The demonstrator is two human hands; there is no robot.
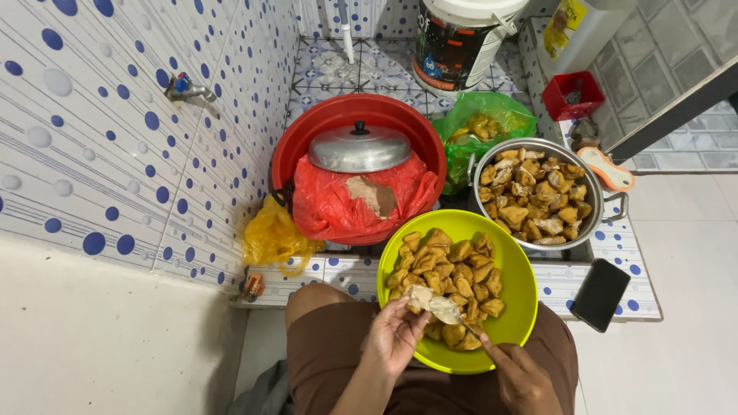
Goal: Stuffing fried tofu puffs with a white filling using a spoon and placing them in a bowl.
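My left hand [394, 336] holds a piece of fried tofu [430, 302] smeared with pale filling, just over the near rim of a lime-green bowl [519, 288]. That bowl rests on my lap and holds several golden-brown tofu pieces [453, 269]. My right hand [521, 376] grips a thin utensil [464, 323] whose tip touches the filling on the held piece.
A metal pot [538, 196] full of fried tofu stands behind the bowl. A red basin [361, 165] holds a red bag, a metal lid and a lump of filling. A black phone [600, 294] lies at right. Green and yellow bags, a bucket and a wall tap are around.
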